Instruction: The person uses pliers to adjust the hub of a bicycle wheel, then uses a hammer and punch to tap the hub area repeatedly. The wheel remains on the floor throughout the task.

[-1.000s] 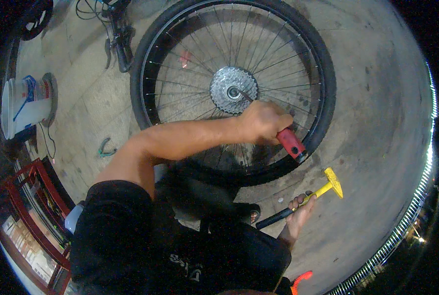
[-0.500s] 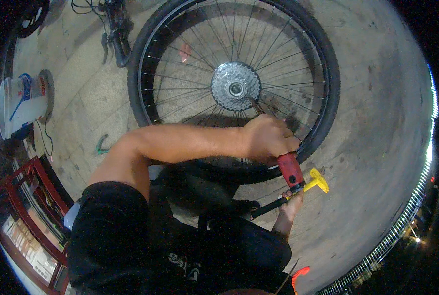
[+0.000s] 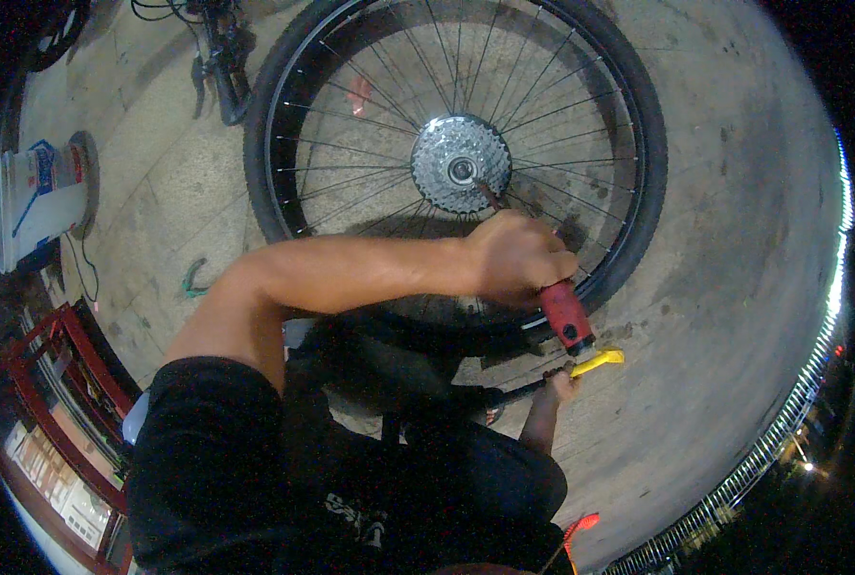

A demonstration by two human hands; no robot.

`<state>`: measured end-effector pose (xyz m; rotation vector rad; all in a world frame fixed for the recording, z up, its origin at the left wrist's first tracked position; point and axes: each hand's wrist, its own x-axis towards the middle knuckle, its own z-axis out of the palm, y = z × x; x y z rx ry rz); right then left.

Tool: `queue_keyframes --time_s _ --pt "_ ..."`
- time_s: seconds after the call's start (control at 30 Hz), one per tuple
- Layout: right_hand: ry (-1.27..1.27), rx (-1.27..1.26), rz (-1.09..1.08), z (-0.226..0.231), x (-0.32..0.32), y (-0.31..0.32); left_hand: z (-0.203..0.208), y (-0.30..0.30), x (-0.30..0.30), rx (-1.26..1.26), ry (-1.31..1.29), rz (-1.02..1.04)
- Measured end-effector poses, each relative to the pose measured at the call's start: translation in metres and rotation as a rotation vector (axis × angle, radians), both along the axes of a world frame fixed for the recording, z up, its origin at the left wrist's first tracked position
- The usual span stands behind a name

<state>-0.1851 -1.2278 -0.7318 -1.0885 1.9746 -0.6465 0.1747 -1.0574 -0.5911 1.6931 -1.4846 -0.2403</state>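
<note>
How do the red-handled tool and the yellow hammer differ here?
The red-handled tool has a thick red handle and a thin shaft; the hammer pairs a black grip with a yellow head. The left hand holds the tool, its shaft pointing at the sprockets; the right hand holds the hammer, away from them. Both are gripped.

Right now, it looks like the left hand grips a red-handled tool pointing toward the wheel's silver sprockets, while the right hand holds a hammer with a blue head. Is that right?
Not quite: the head view shows that the hammer in the right hand has a yellow head, not blue. The left hand does grip a red-handled tool pointing toward the wheel's silver sprockets.
</note>
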Motion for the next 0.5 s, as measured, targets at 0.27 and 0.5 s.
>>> queue_keyframes --time_s 0.27,0.5 --pt "0.493 -0.119 0.425 -0.068 -0.061 -0.033 0.001 0.005 -0.006 -0.125 0.062 -0.068" --pt "0.425 -0.406 0.514 -0.041 -0.030 -0.036 0.002 0.010 -0.014 -0.160 0.106 -0.113"
